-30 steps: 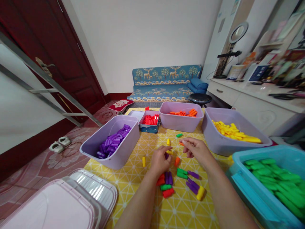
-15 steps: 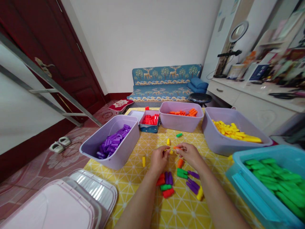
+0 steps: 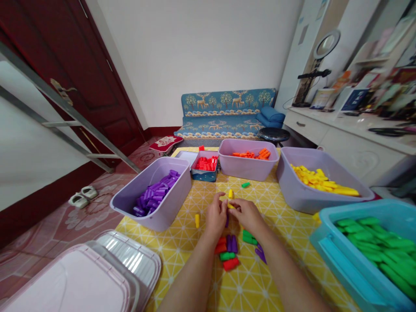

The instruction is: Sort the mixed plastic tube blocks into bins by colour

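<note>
My left hand (image 3: 216, 215) is over the middle of the yellow patterned table, its index finger raised and its lower fingers curled round something I cannot make out. Close against it, my right hand (image 3: 246, 214) pinches a small yellow piece (image 3: 231, 206). Another yellow piece (image 3: 230, 193) stands just beyond the fingertips, and one more (image 3: 197, 220) lies to the left. A green piece (image 3: 245, 185) is farther back. Below the hands lie orange, purple (image 3: 232, 244), green (image 3: 227, 256) and red (image 3: 231, 264) pieces. My right forearm partly covers green and purple pieces.
Around the table stand a bin of purple pieces (image 3: 182, 190), a tin of red ones (image 3: 204, 175), a bin of orange ones (image 3: 248, 168), a bin of yellow ones (image 3: 292, 195) and a turquoise bin of green ones (image 3: 341, 255). Lids (image 3: 74, 281) lie front left.
My right hand has moved left to meet my left hand. It held an orange piece before and now pinches a yellow one. My left index finger has lifted.
</note>
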Demonstrator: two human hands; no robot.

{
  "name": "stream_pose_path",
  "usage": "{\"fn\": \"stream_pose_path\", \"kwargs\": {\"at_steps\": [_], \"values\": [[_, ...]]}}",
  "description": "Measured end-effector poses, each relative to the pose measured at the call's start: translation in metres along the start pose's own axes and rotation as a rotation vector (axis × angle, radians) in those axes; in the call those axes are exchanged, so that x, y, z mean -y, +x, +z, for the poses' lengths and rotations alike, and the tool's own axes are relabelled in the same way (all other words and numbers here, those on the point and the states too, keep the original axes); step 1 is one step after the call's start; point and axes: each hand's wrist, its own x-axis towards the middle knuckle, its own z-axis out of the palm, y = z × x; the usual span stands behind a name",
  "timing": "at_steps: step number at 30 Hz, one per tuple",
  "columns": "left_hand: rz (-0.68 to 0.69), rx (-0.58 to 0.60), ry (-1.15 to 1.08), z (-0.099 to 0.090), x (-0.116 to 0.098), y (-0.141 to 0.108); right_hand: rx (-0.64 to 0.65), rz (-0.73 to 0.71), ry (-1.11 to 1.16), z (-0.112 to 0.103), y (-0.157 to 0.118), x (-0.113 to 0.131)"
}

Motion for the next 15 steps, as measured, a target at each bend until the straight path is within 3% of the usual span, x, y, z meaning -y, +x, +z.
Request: {"fn": "stream_pose_path", "kwargs": {"at_steps": [6, 11, 15], "values": [[-0.055, -0.045, -0.017, 0.0, -0.002, 0.0, -0.182, 0.057, -0.185, -0.01, 0.02, 0.003], [-0.057, -0.046, -0.005, 0.001, -0.001, 0.0, -0.121, 0.156, -0.248, -0.004, 0.044, 0.009], [-0.028, -0.077, 0.047, 0.001, 0.004, 0.0, -0.084, 0.167, -0.169, 0.008, 0.047, 0.007]]}}
